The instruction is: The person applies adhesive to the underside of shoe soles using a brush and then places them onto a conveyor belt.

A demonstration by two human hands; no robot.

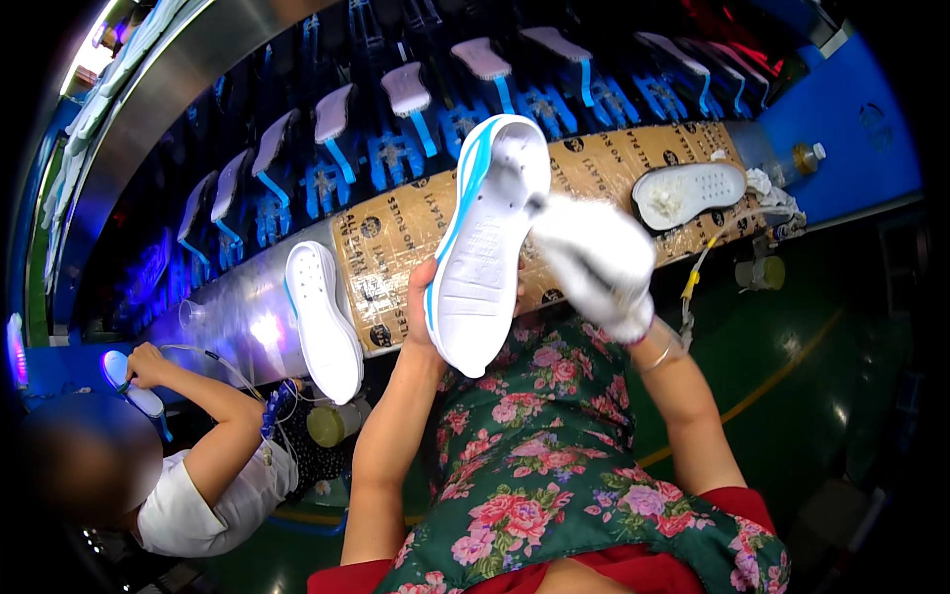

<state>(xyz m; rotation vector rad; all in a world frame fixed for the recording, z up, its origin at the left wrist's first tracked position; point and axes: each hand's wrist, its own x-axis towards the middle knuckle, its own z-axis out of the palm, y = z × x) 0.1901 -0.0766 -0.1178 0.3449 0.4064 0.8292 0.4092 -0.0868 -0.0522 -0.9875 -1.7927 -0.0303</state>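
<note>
In my left hand is a white shoe sole with a blue stripe along its left side, its hollow inner face turned up. My bare fingers wrap round its edges near the middle. My right hand, in a white glove, is beside the sole's upper right edge and smeared by motion. A small dark tip shows between the glove and the sole; what it belongs to is unclear. The fingers of the glove cannot be made out.
Printed cardboard covers the bench. Another white sole leans at its left; a sole with whitish stuff in it lies right. Behind stand several shoe forms on blue holders. A co-worker's hand touches a sole at far left.
</note>
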